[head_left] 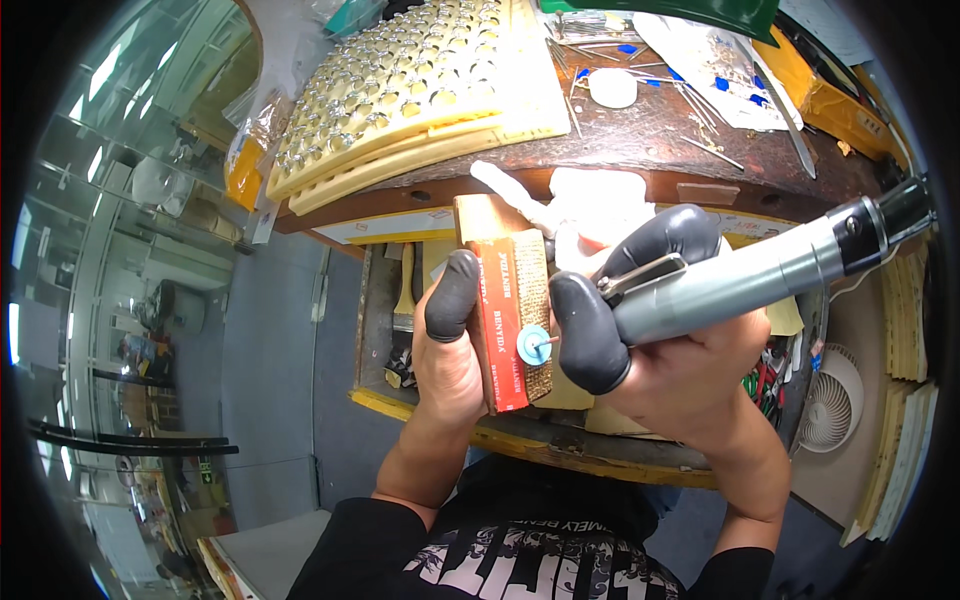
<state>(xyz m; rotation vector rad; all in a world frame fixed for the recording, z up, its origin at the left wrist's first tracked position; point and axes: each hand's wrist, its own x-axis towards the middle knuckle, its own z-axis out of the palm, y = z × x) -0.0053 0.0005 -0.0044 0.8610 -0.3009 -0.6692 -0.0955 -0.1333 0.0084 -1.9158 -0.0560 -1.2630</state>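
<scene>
My left hand grips a rectangular block with a red side and a coarse tan face, held upright over an open drawer. A black rubber cap covers the thumb. My right hand holds a grey rotary handpiece like a pen, with black caps on thumb and forefinger. The tool's small light-blue disc touches the tan face of the block. A white bench peg sticks out from the bench edge just behind the block.
A dark wooden workbench carries stacked cream trays of small shiny parts, a white dish, thin metal rods and papers. The open drawer holds tools. A small white fan stands at the right.
</scene>
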